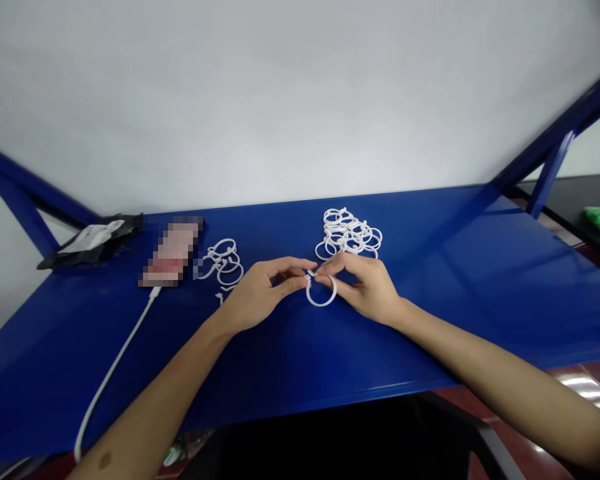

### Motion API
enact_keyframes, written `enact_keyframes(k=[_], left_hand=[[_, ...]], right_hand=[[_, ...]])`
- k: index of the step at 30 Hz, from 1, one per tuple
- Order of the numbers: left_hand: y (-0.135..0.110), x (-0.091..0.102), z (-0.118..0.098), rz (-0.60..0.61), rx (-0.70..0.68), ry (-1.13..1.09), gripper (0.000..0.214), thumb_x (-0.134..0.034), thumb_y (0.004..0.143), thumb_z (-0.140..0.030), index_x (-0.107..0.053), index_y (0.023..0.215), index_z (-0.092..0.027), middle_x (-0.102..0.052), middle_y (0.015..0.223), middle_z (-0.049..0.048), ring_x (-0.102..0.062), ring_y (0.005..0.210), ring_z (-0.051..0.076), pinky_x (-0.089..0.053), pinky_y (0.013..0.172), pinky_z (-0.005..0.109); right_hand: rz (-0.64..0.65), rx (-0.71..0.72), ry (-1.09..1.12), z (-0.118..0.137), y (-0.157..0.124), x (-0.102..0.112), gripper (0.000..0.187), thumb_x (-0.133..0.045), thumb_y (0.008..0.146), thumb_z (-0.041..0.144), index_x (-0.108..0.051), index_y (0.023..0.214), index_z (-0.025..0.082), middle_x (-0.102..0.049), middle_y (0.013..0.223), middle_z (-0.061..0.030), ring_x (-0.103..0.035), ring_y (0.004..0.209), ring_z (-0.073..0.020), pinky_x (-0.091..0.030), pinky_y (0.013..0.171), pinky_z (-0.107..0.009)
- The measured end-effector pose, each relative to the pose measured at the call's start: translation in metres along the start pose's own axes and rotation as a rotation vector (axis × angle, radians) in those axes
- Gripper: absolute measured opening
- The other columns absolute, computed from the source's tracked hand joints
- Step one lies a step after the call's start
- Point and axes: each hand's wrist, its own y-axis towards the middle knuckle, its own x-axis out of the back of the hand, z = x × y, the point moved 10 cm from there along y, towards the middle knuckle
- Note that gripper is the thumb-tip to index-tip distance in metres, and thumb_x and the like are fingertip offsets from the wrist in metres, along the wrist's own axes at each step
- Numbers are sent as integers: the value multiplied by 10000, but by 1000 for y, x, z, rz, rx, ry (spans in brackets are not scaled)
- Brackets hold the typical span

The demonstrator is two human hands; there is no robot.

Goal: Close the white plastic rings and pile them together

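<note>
Between my two hands is a white plastic ring (322, 305) with a gap at its top, held just above the blue table (300, 373). My left hand (260, 293) pinches the left end of the ring with thumb and fingers. On the other end, my right hand (360, 283) has its thumb and forefinger closed. The fingertips partly cover the ring's ends, so I cannot tell whether they are joined. Behind my right hand lies a pile of white plastic rings (350, 230). A smaller group of the same rings (225, 250) rests beyond my left hand, partly hidden by it.
A phone (170, 253), its screen blurred out, lies at the left with a white cable (117, 360) running to the front edge. Farther left is a black plastic bag (97, 240) with a white label. Blue metal braces (553, 173) flank the table, and a pale panel (300, 100) stands behind.
</note>
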Motion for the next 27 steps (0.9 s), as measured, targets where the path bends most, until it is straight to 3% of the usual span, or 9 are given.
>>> enact_keyframes(k=[5, 9, 11, 18, 23, 27], left_hand=[[3, 2, 0, -38, -39, -69, 196, -680, 892, -415, -732, 971, -243, -740, 897, -6, -659, 810, 152, -488, 776, 291], [2, 12, -3, -132, -78, -17, 197, -679, 890, -429, -724, 947, -246, -729, 874, -14, -641, 772, 139, -470, 726, 270], [1, 14, -6, -144, -91, 27, 208, -656, 905, -441, -716, 934, -244, -717, 844, -18, -626, 740, 131, -457, 693, 261], [-1, 14, -11, -123, -93, 19, 227, -592, 945, -440, -672, 985, -231, -695, 810, -15, -621, 716, 129, -467, 672, 259], [-1, 9, -11, -78, -90, -16, 198, -568, 967, -407, -653, 1018, -235, -698, 833, -14, -629, 743, 124, -487, 707, 261], [-2, 1, -13, -16, -81, -143, 222, -602, 948, -419, -652, 1065, -237, -713, 892, 4, -632, 751, 122, -514, 710, 260]], right_hand=[[48, -49, 15, -4, -1, -4, 52, -648, 950, 265, -654, 946, 213, -741, 907, -18, -708, 801, -134, -559, 712, -247], [100, -164, 152, -16, -2, -12, 265, -415, 1048, 240, -591, 1247, 233, -735, 993, -26, -710, 807, -119, -575, 784, -283], [129, -215, 242, -21, -4, -17, 314, -359, 1058, 244, -559, 1300, 231, -725, 973, -23, -697, 740, -108, -582, 751, -284], [98, -328, 361, -30, -5, -13, 320, -392, 1037, 290, -670, 1185, 232, -727, 974, -31, -683, 781, -129, -565, 726, -289], [75, -403, 346, -36, -7, -15, 233, -636, 937, 388, -688, 1050, 191, -701, 781, -6, -617, 606, -102, -507, 571, -242], [23, -376, 250, -36, -9, -12, 195, -677, 913, 381, -667, 953, 191, -647, 694, 23, -564, 556, -84, -458, 522, -224]])
